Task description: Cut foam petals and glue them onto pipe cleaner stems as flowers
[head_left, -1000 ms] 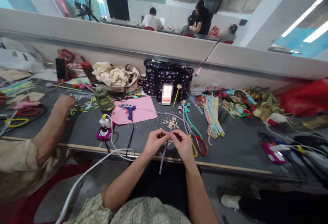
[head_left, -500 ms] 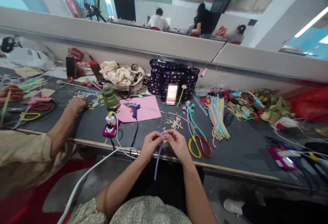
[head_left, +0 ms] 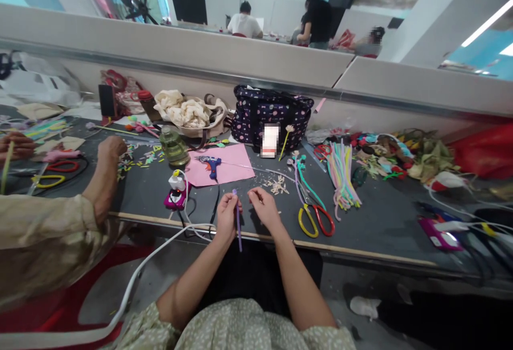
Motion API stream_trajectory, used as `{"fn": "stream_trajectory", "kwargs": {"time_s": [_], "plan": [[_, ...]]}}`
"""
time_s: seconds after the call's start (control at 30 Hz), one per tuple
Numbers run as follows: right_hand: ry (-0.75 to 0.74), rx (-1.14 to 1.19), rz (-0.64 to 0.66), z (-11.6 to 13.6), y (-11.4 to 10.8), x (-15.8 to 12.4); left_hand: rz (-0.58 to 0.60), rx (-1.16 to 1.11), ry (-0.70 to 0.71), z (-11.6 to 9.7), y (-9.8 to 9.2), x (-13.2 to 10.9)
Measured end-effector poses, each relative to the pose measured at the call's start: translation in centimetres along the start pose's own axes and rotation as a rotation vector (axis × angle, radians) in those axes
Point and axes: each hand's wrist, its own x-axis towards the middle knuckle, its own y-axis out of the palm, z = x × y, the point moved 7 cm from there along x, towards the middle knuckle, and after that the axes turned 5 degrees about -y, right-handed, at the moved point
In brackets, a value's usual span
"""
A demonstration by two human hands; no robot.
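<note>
My left hand [head_left: 226,216] is closed around a purple pipe cleaner [head_left: 239,230] near its top, and the stem hangs down over the table edge. My right hand [head_left: 264,208] is a little to the right, apart from the stem, fingers curled with the thumb and forefinger close together. Whether anything small sits between them I cannot make out. Just beyond it lies a scatter of small cream pieces [head_left: 277,185]. Scissors [head_left: 316,222] with one yellow and one red handle rest to the right. A blue glue gun [head_left: 212,167] lies on a pink sheet [head_left: 236,160].
A pipe cleaner bundle [head_left: 342,179] lies right of the scissors. Behind stand a patterned dark bag [head_left: 250,109] and a green bottle [head_left: 175,149]. A magenta power socket [head_left: 175,198] with cables sits at left. A co-worker's arm [head_left: 98,179] reaches in from the left.
My hands have come apart. The left has moved left with the purple pipe cleaner, while the right has let go of it. The co-worker's hand has shifted slightly back from the small coloured pieces.
</note>
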Motion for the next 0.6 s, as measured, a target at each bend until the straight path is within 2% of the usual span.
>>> {"fn": "stream_trajectory", "kwargs": {"time_s": [0.17,0.27,0.37,0.47,0.6], "plan": [[0.020,-0.084,0.090,-0.4,4.9,5.9,-0.041,-0.101,0.179,-2.0,-0.9,-1.6],[0.063,-0.153,0.132,-0.5,8.5,9.5,-0.042,-0.131,0.198,-3.0,-1.5,-2.4],[0.128,-0.236,0.154,-0.5,11.6,12.0,-0.032,-0.153,0.184,-3.7,-2.2,-2.5],[0.198,-0.321,0.130,-0.5,13.4,13.2,-0.027,-0.160,0.157,-3.7,-3.0,-2.2],[0.254,-0.387,0.102,-0.4,14.3,14.1,-0.047,-0.170,0.143,-3.6,-3.8,-1.8]]}}
